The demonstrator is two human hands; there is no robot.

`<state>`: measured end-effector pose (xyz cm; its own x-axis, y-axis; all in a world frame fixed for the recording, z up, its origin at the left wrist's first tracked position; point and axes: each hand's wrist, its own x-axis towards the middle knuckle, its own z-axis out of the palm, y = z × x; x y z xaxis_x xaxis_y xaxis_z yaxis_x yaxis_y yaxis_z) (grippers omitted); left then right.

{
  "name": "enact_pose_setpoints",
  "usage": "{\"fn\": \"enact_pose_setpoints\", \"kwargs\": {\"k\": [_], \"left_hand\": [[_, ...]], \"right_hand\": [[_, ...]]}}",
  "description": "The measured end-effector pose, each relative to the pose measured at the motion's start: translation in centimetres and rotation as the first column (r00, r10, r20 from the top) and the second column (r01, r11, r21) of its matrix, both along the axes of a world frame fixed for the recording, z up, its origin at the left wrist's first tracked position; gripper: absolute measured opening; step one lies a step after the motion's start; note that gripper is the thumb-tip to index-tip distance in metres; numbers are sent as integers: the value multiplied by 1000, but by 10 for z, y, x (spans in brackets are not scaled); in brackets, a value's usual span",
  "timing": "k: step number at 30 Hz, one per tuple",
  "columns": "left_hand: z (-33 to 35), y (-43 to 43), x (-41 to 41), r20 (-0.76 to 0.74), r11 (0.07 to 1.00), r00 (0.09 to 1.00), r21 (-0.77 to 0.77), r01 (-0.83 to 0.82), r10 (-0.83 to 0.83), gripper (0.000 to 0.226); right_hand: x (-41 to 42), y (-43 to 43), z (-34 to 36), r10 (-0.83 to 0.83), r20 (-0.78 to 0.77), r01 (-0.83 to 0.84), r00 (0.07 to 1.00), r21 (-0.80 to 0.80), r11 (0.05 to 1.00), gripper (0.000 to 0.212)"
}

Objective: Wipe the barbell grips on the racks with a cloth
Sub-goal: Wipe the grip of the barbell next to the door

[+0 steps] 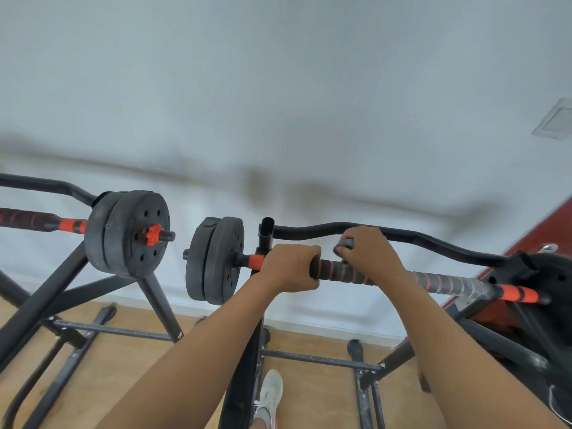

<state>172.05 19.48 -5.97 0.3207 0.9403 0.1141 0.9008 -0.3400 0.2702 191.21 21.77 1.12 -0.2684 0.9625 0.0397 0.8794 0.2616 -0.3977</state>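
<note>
Head view, one lot, seen from beside the racks. Item: a barbell (pixel 433 281) is lying across the near rack (pixel 266 235), running from left down towards the right. Its grip (pixel 335 270), black foam with red spiral bands, is sitting just right of the rack's upright post. The left hand (pixel 291 267) is curling tightly round the bar at the left end of that grip, knuckles up, next to an orange collar. The right hand (pixel 368 253) is resting on the grip just beside the left one, its fingers bending over a small grey cloth (pixel 345 244) and pinching it against the top of the foam; only a fold of the cloth is showing past the fingertips. Item: a pair of black weight plates (pixel 216 261) is hanging on the barbell's left end, outside the post. Item: a curved bar (pixel 402 235), black, is arching behind both hands. Item: a second barbell (pixel 130 233), with black plates and a red lock nut, is sitting on another rack to the left, well apart from the hands. Item: a wooden floor (pixel 123 351) is showing below, with a pale shoe (pixel 270 391) standing between the rack's feet. Item: a white wall (pixel 278 88) is filling the background, blurred.
</note>
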Motion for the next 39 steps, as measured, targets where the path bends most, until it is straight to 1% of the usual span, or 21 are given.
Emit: {"fn": "enact_pose_setpoints", "kwargs": {"k": [1, 2, 5, 8, 10, 13, 17, 21, 24, 27, 30, 35, 39], "left_hand": [[-2, 0, 0, 21, 1000, 1000, 11, 10, -10, 30], [-3, -1, 0, 31, 1000, 999, 11, 11, -12, 31], [2, 1, 2, 28, 998, 999, -52, -28, 30, 33], [11, 5, 5, -58, 985, 997, -162, -56, 48, 34], [12, 7, 7, -91, 980, 995, -188, -62, 46, 32], [6, 7, 9, -99, 986, 993, -148, -81, 67, 32], [1, 3, 9, -86, 991, 992, -92, -97, 89, 27], [-3, -1, 8, -95, 995, 991, -10, -95, 93, 25], [-8, -4, 7, -106, 992, 989, 81, -93, 101, 26], [-11, -8, 6, -125, 987, 988, 146, -66, 85, 27], [-9, -11, 7, -133, 990, 989, 127, -54, 71, 25], [-6, -9, 8, -116, 994, 990, 86, -73, 83, 24], [-8, -8, 10, -100, 993, 989, 73, -98, 105, 23]], "right_hand": [[-1, -3, -2, 28, 52, -27, 998, -18, 999, 12], [-3, -8, -4, 49, 70, -46, 996, -37, 998, 14], [-7, -22, -13, 48, 66, -47, 997, -20, 999, 17], [-4, -32, -20, 68, 103, -72, 992, 35, 997, 19], [0, -36, -18, 100, 99, -105, 990, 41, 994, 20], [5, -39, -14, 123, 30, -123, 992, -2, 992, 14], [1, -37, -20, 45, -77, -43, 996, 26, 999, 6], [-15, -29, -23, 3, -36, -1, 999, 49, 999, 11], [-19, -20, -16, -3, -26, 2, 1000, -21, 1000, 10], [-15, -17, -8, -42, -134, 24, 990, -129, 991, 9], [0, -24, 0, -122, -212, 80, 969, -197, 977, 9], [12, -41, -5, -83, -156, 37, 984, -277, 960, 6], [1, -47, -17, -86, -187, 58, 979, -149, 987, 10]]}}
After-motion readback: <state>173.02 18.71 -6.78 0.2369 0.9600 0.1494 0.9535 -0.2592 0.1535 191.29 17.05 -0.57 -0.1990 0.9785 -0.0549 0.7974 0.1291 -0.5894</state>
